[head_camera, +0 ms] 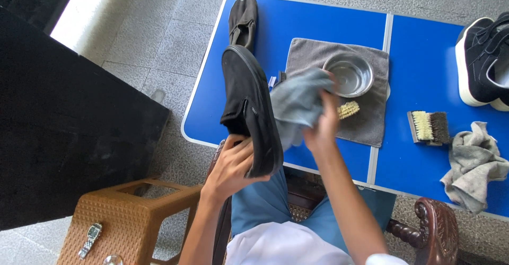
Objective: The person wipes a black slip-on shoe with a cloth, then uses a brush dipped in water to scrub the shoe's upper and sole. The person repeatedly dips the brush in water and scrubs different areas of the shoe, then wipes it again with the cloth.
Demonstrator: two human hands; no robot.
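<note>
The person sits at a blue folding table (318,26) and the step in hand seems to be the wiping of a shoe with a cloth. The left hand (233,164), near the lower centre of the frame, is closed around the heel end of a black slip-on shoe (249,106) and holds it up in the air, tilted, so that its toe points to the upper part of the frame. The right hand (323,127) is closed on a grey-blue cloth (299,103), bunched, which presses against the side of this shoe. I judge that the next move calls for a firm hold at the heel, so the shoe does not turn while the cloth rubs along its side and sole edge. On the table, in the centre, a grey towel (371,122) lies flat, and on it stand a round metal bowl (349,74) and a small yellowish brush (348,109), just beside the right hand. A second black slip-on shoe (243,18) lies at the upper left corner of the table. At the right side there is a wooden brush with pale and dark bristles (428,127), a crumpled grey rag (472,164), and black sneakers with white soles (482,63) at the upper right edge. The floor is of grey tiles. At the lower left stands a brown woven stool (127,212) with a wristwatch (91,238) on it, and a dark carved chair arm (435,233) shows at the lower right.
</note>
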